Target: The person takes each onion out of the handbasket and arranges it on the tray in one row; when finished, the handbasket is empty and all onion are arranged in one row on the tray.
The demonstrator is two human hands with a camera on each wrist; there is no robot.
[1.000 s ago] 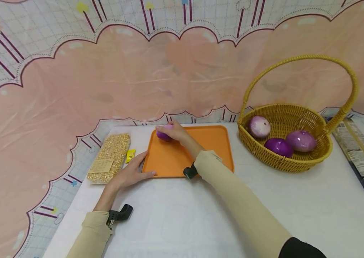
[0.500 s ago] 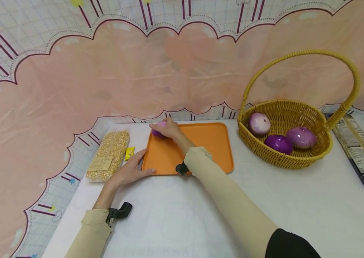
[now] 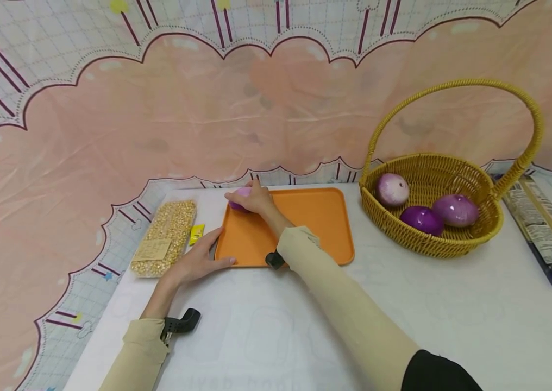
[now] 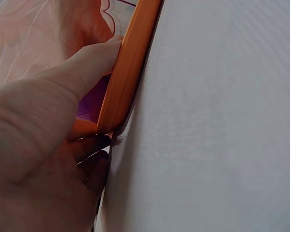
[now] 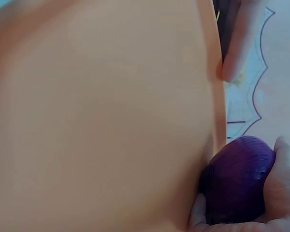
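An orange tray lies on the white table. My right hand reaches across it and grips a purple onion in the far left corner. In the right wrist view the fingers and thumb curl round that onion, which sits close against the tray's rim. My left hand holds the tray's near left corner, thumb on the front rim and fingers along the left side. The left wrist view shows the thumb on the rim and the lower fingers tucked beside the tray near the table.
A yellow wicker basket with a tall handle stands to the right, holding a pale onion and two purple ones. Left of the tray lie a bag of corn kernels and a small yellow packet. A printed package lies far right.
My right hand has shifted slightly left with the onion, to the tray's far left corner, and has since stayed there. The left hand keeps its place on the near corner.
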